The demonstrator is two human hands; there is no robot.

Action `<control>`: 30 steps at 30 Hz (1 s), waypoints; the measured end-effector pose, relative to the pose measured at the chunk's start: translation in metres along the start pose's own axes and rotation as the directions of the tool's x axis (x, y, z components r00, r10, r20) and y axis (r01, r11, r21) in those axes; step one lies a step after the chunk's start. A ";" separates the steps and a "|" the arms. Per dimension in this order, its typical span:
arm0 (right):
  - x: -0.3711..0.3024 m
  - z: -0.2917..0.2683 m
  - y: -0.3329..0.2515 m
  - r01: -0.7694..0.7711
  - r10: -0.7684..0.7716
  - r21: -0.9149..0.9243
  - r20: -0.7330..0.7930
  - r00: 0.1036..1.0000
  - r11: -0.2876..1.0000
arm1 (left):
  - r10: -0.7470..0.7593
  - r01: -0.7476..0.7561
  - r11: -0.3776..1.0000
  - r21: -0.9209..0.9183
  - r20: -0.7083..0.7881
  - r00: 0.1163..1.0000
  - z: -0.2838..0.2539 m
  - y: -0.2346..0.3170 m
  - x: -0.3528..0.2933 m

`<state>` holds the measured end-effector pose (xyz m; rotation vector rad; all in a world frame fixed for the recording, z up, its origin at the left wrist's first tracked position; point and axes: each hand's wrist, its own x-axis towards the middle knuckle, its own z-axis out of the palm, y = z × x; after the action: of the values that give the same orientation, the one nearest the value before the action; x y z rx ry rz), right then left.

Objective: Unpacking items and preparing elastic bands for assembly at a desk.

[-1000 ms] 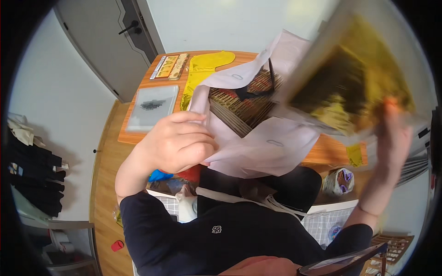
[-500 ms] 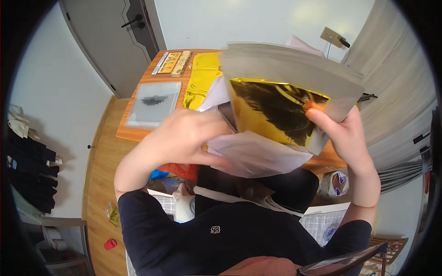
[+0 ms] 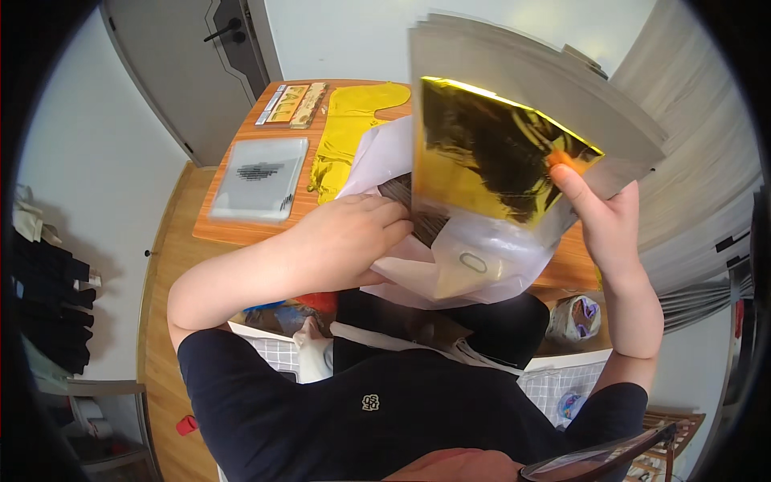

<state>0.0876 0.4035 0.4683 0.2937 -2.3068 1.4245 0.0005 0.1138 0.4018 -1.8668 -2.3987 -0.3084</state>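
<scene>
My right hand (image 3: 606, 221) grips the lower right edge of a stack of clear plastic sleeves (image 3: 482, 52), thumb in front, held up over the table. A folded sheet of shiny gold foil (image 3: 470, 161) shows at the front of the stack. Below it lies a thin whitish plastic bag (image 3: 510, 269) with its mouth spread. My left hand (image 3: 345, 233) is closed at the left side of that mouth, fingers curled over its edge and thumb below. Inside the bag, dark layered edges (image 3: 426, 225) show, partly covered by the sleeves.
On the wooden table (image 3: 210, 226) lie a clear plastic packet with black print (image 3: 261, 189), a flat yellow foil piece (image 3: 349, 128) and a small boxed packet (image 3: 293, 106). A lined waste bin (image 3: 574, 320) stands right of my legs. Something red (image 3: 186, 424) is on the floor at left.
My right hand has raised the sleeves and gold foil up and to the right, away from the bag. More of the bag's mouth and its dark contents now shows.
</scene>
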 end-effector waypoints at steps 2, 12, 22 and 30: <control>-0.001 0.004 -0.004 0.031 -0.023 -0.098 0.077 0.997 0.995 | -0.024 0.023 0.999 0.024 0.019 1.000 0.001 0.002 -0.001; 0.001 0.035 -0.015 0.100 -0.086 -0.061 0.197 0.977 0.993 | -0.014 0.014 1.000 -0.016 0.026 1.000 0.004 -0.003 -0.007; 0.021 0.028 0.010 -0.317 0.297 0.124 0.158 0.942 0.940 | 0.009 0.045 0.982 -0.183 0.283 0.959 -0.012 -0.021 0.008; 0.033 0.019 0.018 -0.207 0.310 -0.287 0.384 0.870 0.935 | 0.038 -0.004 0.985 -0.170 0.196 0.980 -0.027 -0.025 0.004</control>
<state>0.0470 0.3960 0.4617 0.2448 -2.9436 1.2775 -0.0266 0.1054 0.4265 -2.0868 -2.5507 -0.3493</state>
